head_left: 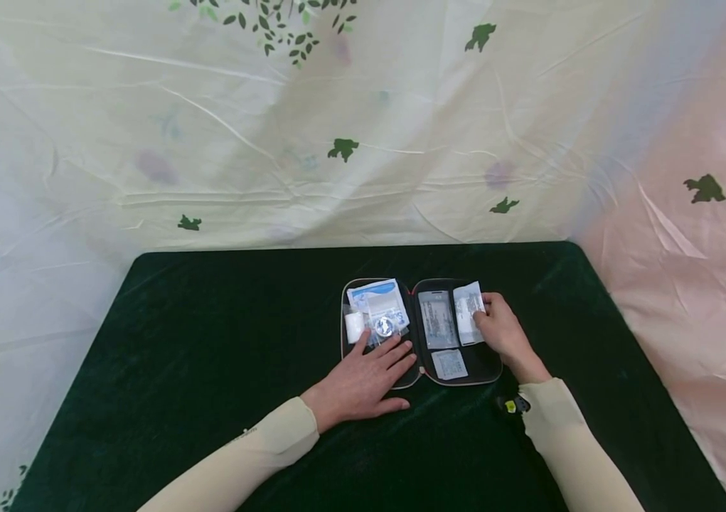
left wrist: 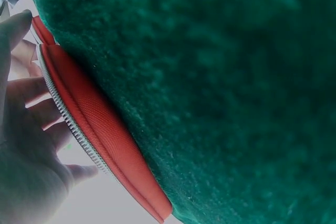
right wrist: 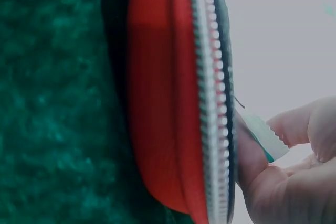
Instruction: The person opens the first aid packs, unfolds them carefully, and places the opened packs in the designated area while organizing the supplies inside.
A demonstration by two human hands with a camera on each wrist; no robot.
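Observation:
A zip case lies unfolded on the table, its black inside (head_left: 483, 364) facing up in the head view and its red shell (left wrist: 100, 114) showing in the left wrist view. My right hand (head_left: 505, 331) pinches the edge of a white packet (head_left: 467, 313) in the right half; the packet's serrated end (right wrist: 270, 137) shows between thumb and fingers. Over the front of the left half, my left hand (head_left: 365, 384) lies with fingers spread. Beyond its fingertips are a white roll (head_left: 355, 327), a blue-and-white packet (head_left: 375, 290) and a round clear-wrapped item (head_left: 384, 326).
In the right half are also a grey packet (head_left: 438, 320) and a small square packet (head_left: 449, 365). A dark green velvety cloth (head_left: 222, 341) covers the table. Leaf-printed curtains (head_left: 401, 199) hang behind and at both sides. A small black device (head_left: 513, 405) sits by my right cuff.

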